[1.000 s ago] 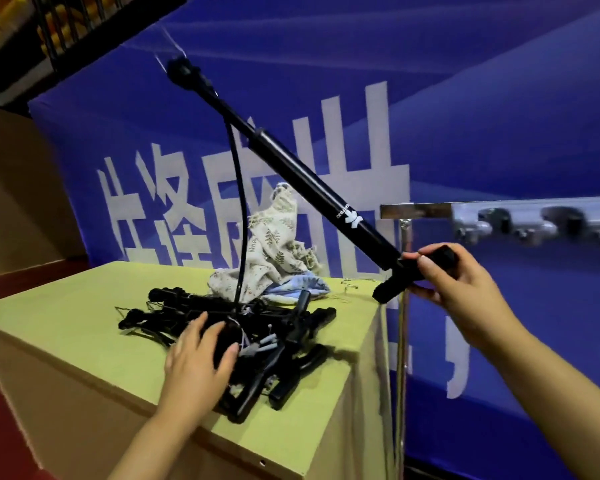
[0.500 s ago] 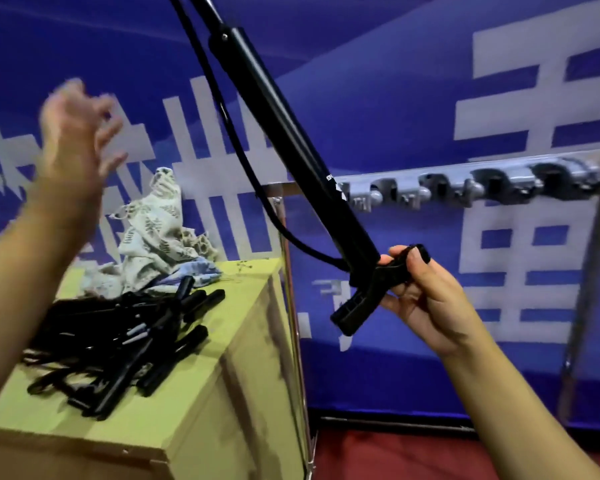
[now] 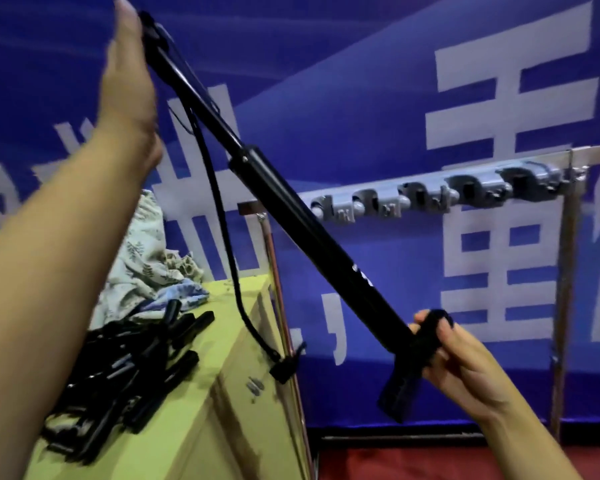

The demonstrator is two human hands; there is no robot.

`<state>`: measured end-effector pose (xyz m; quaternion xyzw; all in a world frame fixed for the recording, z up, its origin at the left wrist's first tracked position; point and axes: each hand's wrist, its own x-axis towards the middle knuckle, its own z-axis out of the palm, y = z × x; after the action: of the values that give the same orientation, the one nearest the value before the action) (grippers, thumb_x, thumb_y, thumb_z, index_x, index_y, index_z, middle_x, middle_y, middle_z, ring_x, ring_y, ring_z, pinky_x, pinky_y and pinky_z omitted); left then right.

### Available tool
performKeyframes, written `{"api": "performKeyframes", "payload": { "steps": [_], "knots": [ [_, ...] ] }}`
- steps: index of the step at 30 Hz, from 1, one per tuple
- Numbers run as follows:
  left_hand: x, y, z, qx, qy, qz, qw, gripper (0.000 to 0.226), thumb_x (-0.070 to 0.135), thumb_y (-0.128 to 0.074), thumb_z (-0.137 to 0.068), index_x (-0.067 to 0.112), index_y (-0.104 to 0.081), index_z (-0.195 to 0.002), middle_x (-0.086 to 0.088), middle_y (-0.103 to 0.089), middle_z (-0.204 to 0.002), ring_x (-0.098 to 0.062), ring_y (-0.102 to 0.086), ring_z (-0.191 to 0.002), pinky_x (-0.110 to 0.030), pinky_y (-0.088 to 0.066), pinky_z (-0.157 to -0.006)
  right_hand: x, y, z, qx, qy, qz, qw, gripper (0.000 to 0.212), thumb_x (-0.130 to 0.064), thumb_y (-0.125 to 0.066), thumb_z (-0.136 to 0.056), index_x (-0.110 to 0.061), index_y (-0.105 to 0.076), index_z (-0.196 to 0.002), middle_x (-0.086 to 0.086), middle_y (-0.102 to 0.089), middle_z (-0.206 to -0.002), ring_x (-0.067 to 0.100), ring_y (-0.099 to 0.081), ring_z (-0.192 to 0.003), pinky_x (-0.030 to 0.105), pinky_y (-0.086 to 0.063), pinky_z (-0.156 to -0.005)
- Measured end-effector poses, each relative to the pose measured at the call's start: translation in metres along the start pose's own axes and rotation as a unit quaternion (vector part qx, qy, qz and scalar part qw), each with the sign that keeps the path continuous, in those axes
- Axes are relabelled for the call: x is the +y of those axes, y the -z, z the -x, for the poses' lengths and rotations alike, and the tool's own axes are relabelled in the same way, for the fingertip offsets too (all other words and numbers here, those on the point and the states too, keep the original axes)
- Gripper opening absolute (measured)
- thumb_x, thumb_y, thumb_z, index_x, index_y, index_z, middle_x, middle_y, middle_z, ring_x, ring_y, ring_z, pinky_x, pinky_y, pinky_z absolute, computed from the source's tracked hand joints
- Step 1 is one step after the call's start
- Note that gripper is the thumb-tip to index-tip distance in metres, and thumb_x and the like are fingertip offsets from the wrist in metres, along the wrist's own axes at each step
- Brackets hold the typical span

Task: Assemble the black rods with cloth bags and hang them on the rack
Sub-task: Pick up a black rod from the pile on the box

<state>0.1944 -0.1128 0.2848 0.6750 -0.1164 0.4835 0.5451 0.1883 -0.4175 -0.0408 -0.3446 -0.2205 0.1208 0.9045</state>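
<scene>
Right hand (image 3: 461,355) has its fingers curled tight around the handle end of one black rod (image 3: 291,209), which is extended and slants up to the left across the blue banner (image 3: 361,81). Left hand (image 3: 129,84) is raised, fingers straight and together, flat against the rod's thin upper tip; it presses there, no curl round it. A black strap (image 3: 219,209) hangs slack off the upper section, its clip dangling beside the corner of the yellow-green table (image 3: 236,341). Remaining black rods (image 3: 118,368) lie heaped on that table, cloth bags (image 3: 146,265) bunched behind them. The rack (image 3: 430,195), a bar of grey clips, sits behind the rod, nothing hung on it that I can see. Judgement: the rod looks due for collapsing before bagging; push straight along its axis with the flat palm, keep the handle braced, and mind the loose strap does not snag between sections. Against half a second ago: the left hand was then up in free air, fingers spread, clear of the rod; now it meets the tip. The rod leans lower, and the strap's clip end now swings free.
</scene>
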Motion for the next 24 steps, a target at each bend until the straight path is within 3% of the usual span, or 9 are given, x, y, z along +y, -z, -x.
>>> {"api": "performKeyframes", "payload": {
  "steps": [2,4,5,7,12,17,21,24],
  "knots": [
    [0.005,0.004,0.042,-0.035,0.020,0.053,0.998,0.053,0.057,-0.036,-0.092,0.019,-0.056,-0.122,0.006,-0.060,-0.109,-0.013,-0.058,-0.104,-0.038,-0.046,-0.096,0.005,0.004,0.000,0.038,0.007,-0.011,0.999,0.043,-0.031,-0.093,-0.032,-0.016,-0.076,-0.069,0.008,-0.071,-0.069,0.014,-0.070,-0.061,0.028,-0.056,-0.050],
    [-0.005,0.011,0.047,-0.028,0.030,0.028,0.999,0.046,0.055,-0.040,-0.092,0.018,-0.057,-0.112,0.003,-0.060,-0.101,-0.016,-0.061,-0.099,-0.040,-0.051,-0.095,0.012,0.004,-0.007,0.089,0.003,-0.039,0.995,0.045,-0.041,-0.092,-0.034,-0.016,-0.076,-0.068,0.005,-0.070,-0.066,0.013,-0.069,-0.060,0.027,-0.058,-0.055],
    [-0.001,0.010,0.053,-0.037,0.027,0.046,0.998,0.042,0.055,-0.040,-0.092,0.020,-0.057,-0.107,0.002,-0.060,-0.101,-0.017,-0.060,-0.100,-0.044,-0.049,-0.097,0.017,0.005,-0.015,0.121,0.007,-0.065,0.990,0.039,-0.047,-0.086,-0.045,-0.016,-0.074,-0.066,0.003,-0.067,-0.062,0.013,-0.068,-0.057,0.028,-0.058,-0.055],
    [-0.007,0.004,0.052,-0.014,0.034,0.041,0.998,0.042,0.056,-0.037,-0.093,0.023,-0.056,-0.109,0.003,-0.061,-0.111,-0.016,-0.060,-0.107,-0.046,-0.048,-0.097,0.023,0.001,-0.025,0.194,0.030,-0.141,0.970,0.033,-0.049,-0.070,-0.065,-0.016,-0.067,-0.064,-0.001,-0.060,-0.054,0.011,-0.063,-0.049,0.029,-0.058,-0.053],
    [-0.028,-0.006,0.078,0.003,0.068,0.076,0.995,0.047,0.056,-0.038,-0.093,0.023,-0.052,-0.123,0.000,-0.058,-0.125,-0.014,-0.061,-0.110,-0.044,-0.052,-0.091,0.024,-0.015,-0.033,0.220,0.044,-0.193,0.955,0.036,-0.046,-0.050,-0.089,-0.016,-0.053,-0.070,-0.003,-0.056,-0.050,0.008,-0.058,-0.048,0.025,-0.055,-0.055],
    [-0.043,-0.032,0.098,-0.035,0.097,0.109,0.989,0.050,0.057,-0.039,-0.092,0.024,-0.053,-0.126,0.003,-0.058,-0.128,-0.014,-0.062,-0.109,-0.040,-0.054,-0.085,0.021,-0.009,-0.034,0.218,0.039,-0.240,0.945,0.035,-0.044,-0.052,-0.088,-0.016,-0.051,-0.069,-0.002,-0.059,-0.056,0.009,-0.061,-0.054,0.028,-0.056,-0.065],
    [-0.048,-0.053,0.122,-0.075,0.119,0.143,0.980,0.064,0.061,-0.042,-0.087,0.016,-0.048,-0.131,-0.007,-0.053,-0.134,-0.026,-0.061,-0.113,-0.046,-0.054,-0.088,0.014,-0.008,-0.030,0.238,-0.016,-0.258,0.936,0.041,-0.044,-0.059,-0.084,-0.013,-0.055,-0.058,-0.002,-0.056,-0.056,0.013,-0.058,-0.064,0.032,-0.057,-0.053],
    [-0.056,-0.062,0.142,-0.089,0.127,0.165,0.974,0.053,0.056,-0.044,-0.088,0.012,-0.049,-0.117,-0.005,-0.059,-0.103,-0.033,-0.062,-0.107,-0.053,-0.050,-0.093,0.008,-0.011,-0.023,0.254,-0.049,-0.263,0.929,0.050,-0.043,-0.060,-0.084,-0.012,-0.050,-0.046,-0.002,-0.051,-0.049,0.018,-0.055,-0.066,0.029,-0.051,-0.041]
  ]
}}
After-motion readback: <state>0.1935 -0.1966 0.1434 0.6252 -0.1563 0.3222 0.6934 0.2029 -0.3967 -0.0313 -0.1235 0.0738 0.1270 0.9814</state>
